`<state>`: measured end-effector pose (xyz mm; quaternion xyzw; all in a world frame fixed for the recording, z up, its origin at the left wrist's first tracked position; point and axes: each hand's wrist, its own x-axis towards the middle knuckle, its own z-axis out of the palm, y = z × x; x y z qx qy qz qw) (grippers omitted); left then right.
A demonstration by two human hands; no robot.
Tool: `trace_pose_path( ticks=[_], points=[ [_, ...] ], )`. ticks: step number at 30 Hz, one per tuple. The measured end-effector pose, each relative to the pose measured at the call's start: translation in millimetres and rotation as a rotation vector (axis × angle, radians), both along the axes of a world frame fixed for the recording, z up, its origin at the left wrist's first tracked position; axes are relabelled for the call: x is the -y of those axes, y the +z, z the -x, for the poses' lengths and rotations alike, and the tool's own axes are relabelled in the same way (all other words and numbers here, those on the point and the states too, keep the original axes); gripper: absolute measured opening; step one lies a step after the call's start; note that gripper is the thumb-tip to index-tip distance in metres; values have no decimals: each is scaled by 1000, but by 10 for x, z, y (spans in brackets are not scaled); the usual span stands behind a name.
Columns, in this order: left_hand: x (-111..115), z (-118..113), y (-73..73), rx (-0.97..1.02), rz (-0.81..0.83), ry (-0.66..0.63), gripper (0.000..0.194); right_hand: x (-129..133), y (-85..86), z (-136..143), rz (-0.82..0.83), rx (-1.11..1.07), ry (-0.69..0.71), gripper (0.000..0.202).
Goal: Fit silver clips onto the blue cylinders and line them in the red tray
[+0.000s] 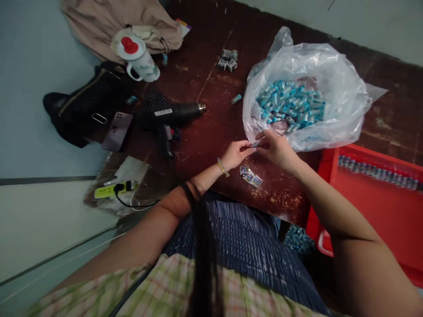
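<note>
My left hand (234,155) and my right hand (276,150) meet over the table in front of the plastic bag. Thumbs and fingertips of both are pinched around one small bluish piece (254,145), mostly covered by the fingers, so its kind is not plain. Just behind my right hand, the see-through bag (343,101) lies open with a heap of small vials with blue caps (291,103) inside. Several small flat printed sleeves (253,177) lie on the wood close below my left hand. A single blue-capped vial (236,99) rests left of the bag.
A black heat gun (172,114) lies to the left, beside a phone (117,131), a black bag (86,105) and a lidded mug (142,61). Small sleeve bundles (228,60) sit farther back. At right, a red tray (370,202) holds a row of vials (376,172).
</note>
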<state>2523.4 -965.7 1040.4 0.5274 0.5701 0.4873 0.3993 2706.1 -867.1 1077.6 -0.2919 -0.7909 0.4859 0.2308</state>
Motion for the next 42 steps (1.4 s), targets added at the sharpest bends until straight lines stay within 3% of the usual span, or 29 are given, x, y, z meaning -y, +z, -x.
trace_pose_path(
  ticks=[3, 5, 8, 11, 16, 19, 22, 27, 33, 35, 39, 42],
  points=[
    [-20, 40, -11, 57, 33, 1, 29, -121, 24, 17, 13, 48, 74, 32],
    [30, 75, -61, 11, 65, 28, 31, -419, -20, 0, -116, 142, 0, 26],
    [136, 115, -172, -216, 76, 59, 31, -949, -159, -34, -415, 333, -252, 23],
    [224, 134, -284, -473, 58, 94, 24, -1283, -348, -54, -554, 484, -265, 34],
    [256, 163, -390, -513, 75, 174, 15, -1368, -525, -42, -566, 566, -279, 30],
    [241, 189, -397, -448, 94, 187, 7, -1390, -494, -2, -556, 597, -297, 31],
    [242, 210, -387, -373, 86, 174, 12, -1402, -421, 94, -545, 676, -368, 36],
    [296, 244, -379, -328, 89, 230, 11, -1287, -310, 193, -471, 732, -446, 38],
    [372, 314, -317, -135, 80, 257, 13, -1006, -237, -100, -381, 516, -429, 30],
    [373, 313, -268, -32, 41, 278, 13, -825, -234, -208, -264, 348, -389, 29],
    [363, 214, -137, 249, 86, 285, 14, -286, -281, -308, 87, -31, -147, 23],
    [378, 78, -28, 420, 155, 257, 13, 113, -336, -269, 26, -86, -113, 13]
  ],
)
